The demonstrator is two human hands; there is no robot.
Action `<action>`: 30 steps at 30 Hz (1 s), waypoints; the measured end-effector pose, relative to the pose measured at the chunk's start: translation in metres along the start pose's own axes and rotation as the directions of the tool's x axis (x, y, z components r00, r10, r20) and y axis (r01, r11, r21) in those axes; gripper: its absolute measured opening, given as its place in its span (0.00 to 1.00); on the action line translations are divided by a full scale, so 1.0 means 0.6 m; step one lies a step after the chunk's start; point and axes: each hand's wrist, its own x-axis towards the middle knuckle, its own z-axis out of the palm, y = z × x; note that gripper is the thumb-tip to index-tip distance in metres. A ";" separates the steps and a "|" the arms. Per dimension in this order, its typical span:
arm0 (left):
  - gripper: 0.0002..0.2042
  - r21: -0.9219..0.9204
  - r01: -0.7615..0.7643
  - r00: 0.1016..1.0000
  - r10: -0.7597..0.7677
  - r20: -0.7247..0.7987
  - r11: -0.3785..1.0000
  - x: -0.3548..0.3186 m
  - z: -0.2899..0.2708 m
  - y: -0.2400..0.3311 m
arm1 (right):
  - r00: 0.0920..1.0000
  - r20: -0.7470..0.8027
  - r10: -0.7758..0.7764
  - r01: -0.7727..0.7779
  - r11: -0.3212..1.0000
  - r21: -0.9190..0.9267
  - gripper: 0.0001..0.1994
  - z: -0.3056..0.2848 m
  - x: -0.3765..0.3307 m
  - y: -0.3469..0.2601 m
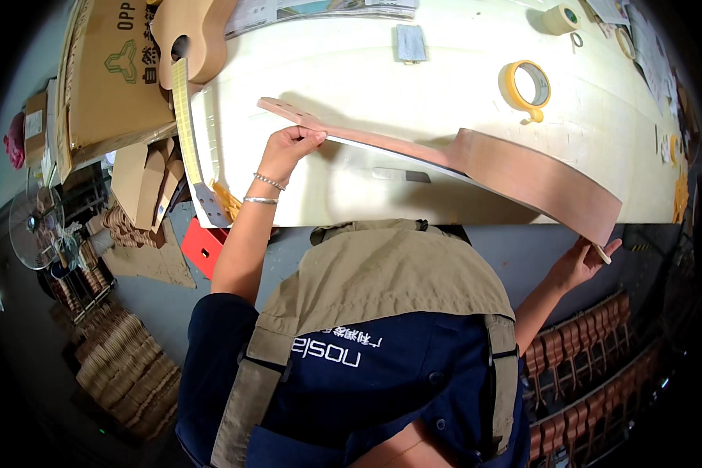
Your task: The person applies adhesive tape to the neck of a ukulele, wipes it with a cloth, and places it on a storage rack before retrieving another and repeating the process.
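An unfinished pinkish-brown wooden ukulele [530, 175] is held on its side above the near part of the table, its headstock to the left and its body to the right. My left hand [295, 147] is closed around the neck just below the headstock, thumb and fingers pinching it. At the body's tail end, my right hand [576, 267] grips from below, fingers partly hidden. A small pale strip [603, 254] shows by those fingers; I cannot tell what it is. Beneath the neck, a flat tool with a dark end [413, 176] lies on the table.
On the white table [413, 93] are a yellow tape roll [527, 84], a pale tape roll [561, 19] and a grey-blue pad [410, 43]. Another ukulele body [203, 47] and a fretted neck [186, 125] lie left, by a cardboard box [113, 86]. Racked wooden parts [577, 335] stand right.
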 end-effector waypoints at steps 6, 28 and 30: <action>0.15 0.387 -0.330 0.831 0.459 -0.315 0.861 -0.017 0.031 -0.014 | 1.000 -0.016 -0.009 0.010 0.999 0.046 0.34 0.000 -0.007 0.006; 0.25 0.932 -0.349 0.508 0.815 0.280 -0.102 -0.051 0.094 -0.076 | 0.987 -0.159 -0.026 0.042 0.994 0.098 0.35 0.015 -0.010 0.022; 0.24 0.907 -0.399 0.481 0.810 0.334 -0.137 -0.053 0.121 -0.071 | 0.987 -0.159 -0.031 0.047 0.994 0.098 0.35 0.018 -0.012 0.020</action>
